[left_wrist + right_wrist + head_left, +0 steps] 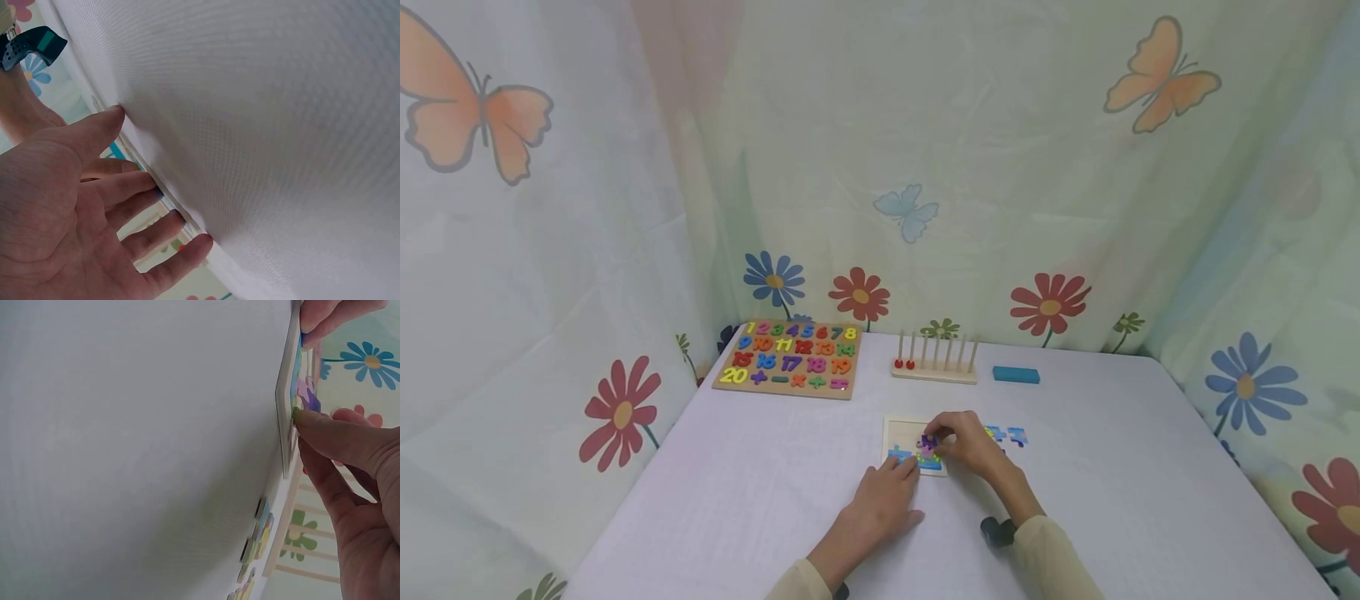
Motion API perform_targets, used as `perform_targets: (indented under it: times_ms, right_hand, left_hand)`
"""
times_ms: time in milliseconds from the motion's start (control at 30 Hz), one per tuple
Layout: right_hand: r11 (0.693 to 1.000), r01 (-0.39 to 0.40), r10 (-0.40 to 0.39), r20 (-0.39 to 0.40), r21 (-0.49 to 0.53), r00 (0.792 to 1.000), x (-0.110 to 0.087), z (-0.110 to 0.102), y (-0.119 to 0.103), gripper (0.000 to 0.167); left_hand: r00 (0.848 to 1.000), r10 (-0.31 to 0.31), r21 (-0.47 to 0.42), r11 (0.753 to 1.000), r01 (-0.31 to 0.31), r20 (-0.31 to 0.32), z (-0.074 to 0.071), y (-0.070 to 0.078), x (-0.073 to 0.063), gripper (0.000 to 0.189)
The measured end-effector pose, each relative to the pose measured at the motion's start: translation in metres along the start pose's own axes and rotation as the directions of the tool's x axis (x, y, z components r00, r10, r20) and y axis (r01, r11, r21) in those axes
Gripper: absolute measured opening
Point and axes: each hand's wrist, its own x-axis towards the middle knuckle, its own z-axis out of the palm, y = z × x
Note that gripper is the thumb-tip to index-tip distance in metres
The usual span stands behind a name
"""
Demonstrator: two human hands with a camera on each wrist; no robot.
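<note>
A small wooden jigsaw tray (pixel 906 428) lies on the white-covered table, with blue pieces set along its near side. My right hand (pixel 967 442) pinches a purple jigsaw piece (pixel 928 442) between thumb and fingers over the tray's right part. In the right wrist view, the thumb of that hand (pixel 359 475) is low against the tray's surface; how far the piece is seated is hidden. With its fingers extended, my left hand (pixel 883 497) rests on the tray's near edge. The left wrist view shows those fingers spread (pixel 169 231). Loose jigsaw pieces (pixel 1017 436) lie right of the tray, partly behind my right hand.
Farther back on the left lies a board of coloured numbers (pixel 790 392). A wooden peg rack (pixel 934 376) with red beads stands behind the tray, and a teal block (pixel 1016 375) lies to its right. Printed curtains (pixel 820 167) surround the table's back and sides.
</note>
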Motion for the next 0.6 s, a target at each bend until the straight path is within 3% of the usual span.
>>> perform_targets:
  times_ms: [600]
  right_hand:
    - [1.000,0.009,-0.008,0.059,-0.018,0.998,-0.0003,-0.0060,-0.0024,0.024]
  left_hand:
    - [1.000,-0.014,0.010,1.000,0.014,-0.004,-0.0026,0.0013,-0.0023,0.070]
